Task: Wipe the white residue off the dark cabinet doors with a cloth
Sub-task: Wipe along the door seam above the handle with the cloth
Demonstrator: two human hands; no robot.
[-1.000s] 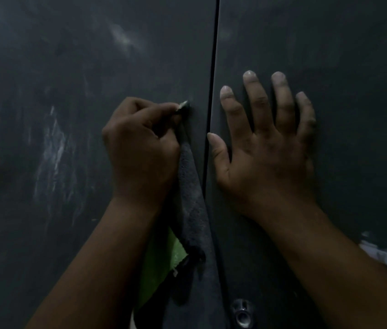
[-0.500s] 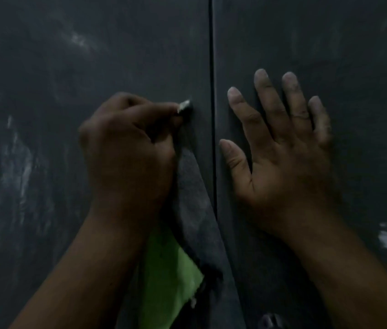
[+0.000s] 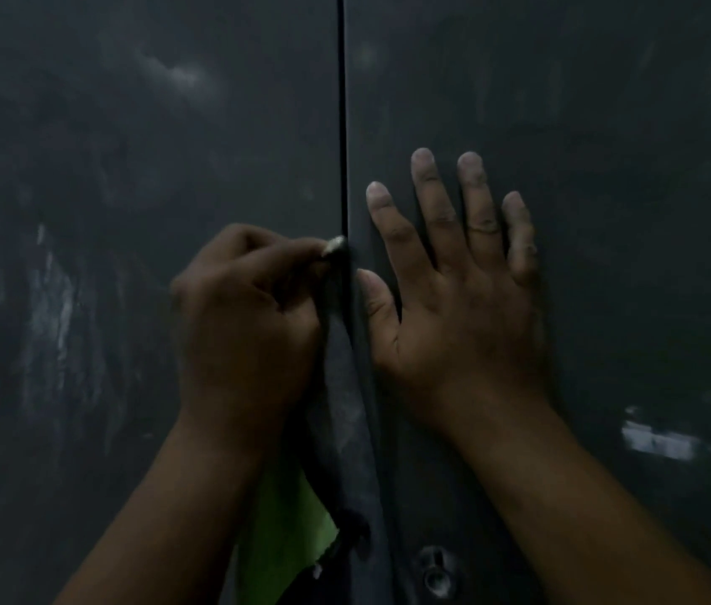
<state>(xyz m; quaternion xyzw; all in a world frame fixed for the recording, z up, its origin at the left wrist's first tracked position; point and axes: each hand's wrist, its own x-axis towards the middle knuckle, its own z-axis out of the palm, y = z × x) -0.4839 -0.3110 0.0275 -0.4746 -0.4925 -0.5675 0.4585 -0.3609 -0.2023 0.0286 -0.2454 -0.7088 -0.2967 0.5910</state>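
Observation:
Two dark cabinet doors fill the view, the left door (image 3: 126, 168) and the right door (image 3: 606, 168), split by a thin vertical gap (image 3: 342, 124). My left hand (image 3: 249, 325) grips a dark cloth (image 3: 345, 421) with a green side (image 3: 283, 526) and presses its tip against the gap with the forefinger. The cloth hangs down below the fist. My right hand (image 3: 458, 307) lies flat on the right door, fingers spread and straight. White streaks (image 3: 52, 316) mark the left door, and a white patch (image 3: 657, 441) sits low on the right door.
A faint white smudge (image 3: 179, 74) shows high on the left door. A round metal lock (image 3: 434, 578) sits low on the right door, near the gap.
My left hand has slid the cloth tip right, from the left door's edge onto the gap. My right hand stays flat on the right door. The camera has shifted.

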